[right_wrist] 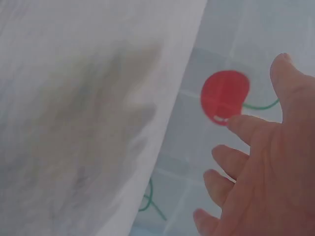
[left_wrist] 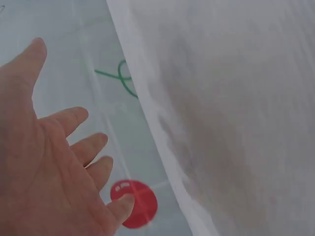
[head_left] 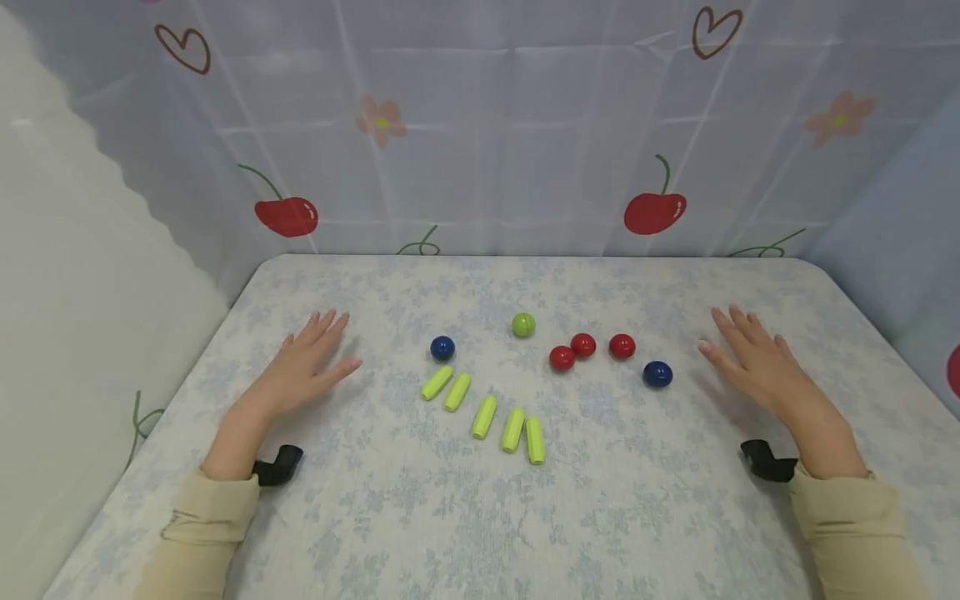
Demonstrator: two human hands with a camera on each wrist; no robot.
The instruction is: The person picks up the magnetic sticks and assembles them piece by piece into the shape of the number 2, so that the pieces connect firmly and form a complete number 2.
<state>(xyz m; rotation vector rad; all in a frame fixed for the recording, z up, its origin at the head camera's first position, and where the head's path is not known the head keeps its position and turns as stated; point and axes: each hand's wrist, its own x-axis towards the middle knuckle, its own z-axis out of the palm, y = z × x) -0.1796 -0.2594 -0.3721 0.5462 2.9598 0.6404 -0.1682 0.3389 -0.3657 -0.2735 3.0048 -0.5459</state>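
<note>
My left hand (head_left: 303,371) is at the left of the table, fingers spread and holding nothing. Nearest to it are a dark blue ball (head_left: 442,348) and several yellow-green ribbed sticks (head_left: 457,392) in a slanting row. On the right, my right hand (head_left: 757,367) likewise has its fingers spread, with nothing in it. Another dark blue ball (head_left: 657,374) lies closest to that hand. Three red balls (head_left: 583,345) sit left of it, two of them close together. A green ball (head_left: 523,325) rests farther back, near the middle. Both wrist views show a bare palm.
A pale floral cloth covers the table (head_left: 360,517), whose far corners are rounded. Behind it hangs a curtain (head_left: 480,150) printed with cherries, hearts and flowers. Black wrist mounts (head_left: 279,467) stick out inward from both sleeves.
</note>
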